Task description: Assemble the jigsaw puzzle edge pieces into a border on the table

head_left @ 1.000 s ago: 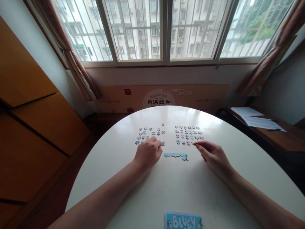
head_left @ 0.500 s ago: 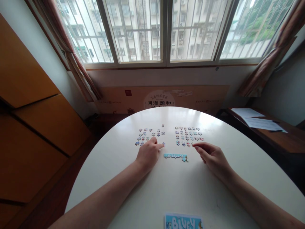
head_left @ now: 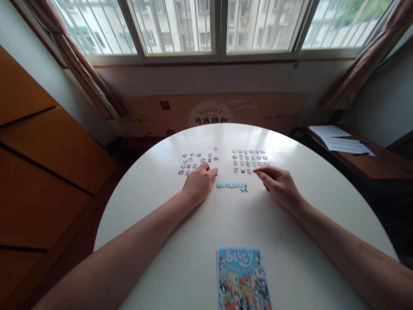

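My left hand (head_left: 199, 181) rests on the table at the edge of the left group of loose jigsaw pieces (head_left: 194, 165). Its fingers are closed, with the tips on a single jigsaw piece (head_left: 217, 173) that they partly cover. On the right, my right hand (head_left: 278, 183) hovers low by the near edge of the right group of pieces (head_left: 248, 164), thumb and fingers pressed together; whatever lies between them is too small to make out. Between the hands lies a joined strip of light-blue jigsaw pieces (head_left: 228, 186), its right end reaching a little nearer to me.
A colourful picture card reading "Bluey" (head_left: 243, 275) lies near me on the round white table (head_left: 180, 267). A brown side table (head_left: 348, 161) with papers (head_left: 343, 145) stands at right. Behind are a window and a printed panel (head_left: 258, 114); wooden cabinets (head_left: 35, 181) stand at left.
My view has tilted down, so the table sits higher and more of the picture card shows. Both hands keep nearly the same places relative to the pieces.
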Demonstrator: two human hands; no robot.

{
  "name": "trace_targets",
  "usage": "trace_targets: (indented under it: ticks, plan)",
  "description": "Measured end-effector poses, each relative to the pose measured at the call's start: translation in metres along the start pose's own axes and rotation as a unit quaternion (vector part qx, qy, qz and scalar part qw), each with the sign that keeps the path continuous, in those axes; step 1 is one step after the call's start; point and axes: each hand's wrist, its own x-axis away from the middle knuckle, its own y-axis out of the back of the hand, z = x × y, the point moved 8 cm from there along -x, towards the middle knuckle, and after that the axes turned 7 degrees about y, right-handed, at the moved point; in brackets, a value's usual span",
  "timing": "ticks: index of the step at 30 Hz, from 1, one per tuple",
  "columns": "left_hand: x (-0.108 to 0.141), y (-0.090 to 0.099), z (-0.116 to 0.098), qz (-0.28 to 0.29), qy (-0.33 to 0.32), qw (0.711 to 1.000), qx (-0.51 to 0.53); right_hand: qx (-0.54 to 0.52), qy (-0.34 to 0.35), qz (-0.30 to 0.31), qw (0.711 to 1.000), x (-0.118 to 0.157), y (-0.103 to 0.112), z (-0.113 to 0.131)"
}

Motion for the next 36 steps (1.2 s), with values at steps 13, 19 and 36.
trace_targets:
  ticks: [13,19,36]
  plan:
    - [-0.004,0.001,-0.004,-0.013,-0.022,1.000,-0.006,-0.020,0.030,-0.016,0.999,0.000,0.005,0.006]
    - [-0.006,-0.001,-0.003,0.003,-0.010,1.000,0.003,-0.009,0.045,-0.017,0.999,0.000,0.006,0.010]
    - [-0.010,0.006,0.002,-0.007,0.017,0.998,0.064,0.011,0.062,0.010,0.998,0.000,-0.001,0.014]
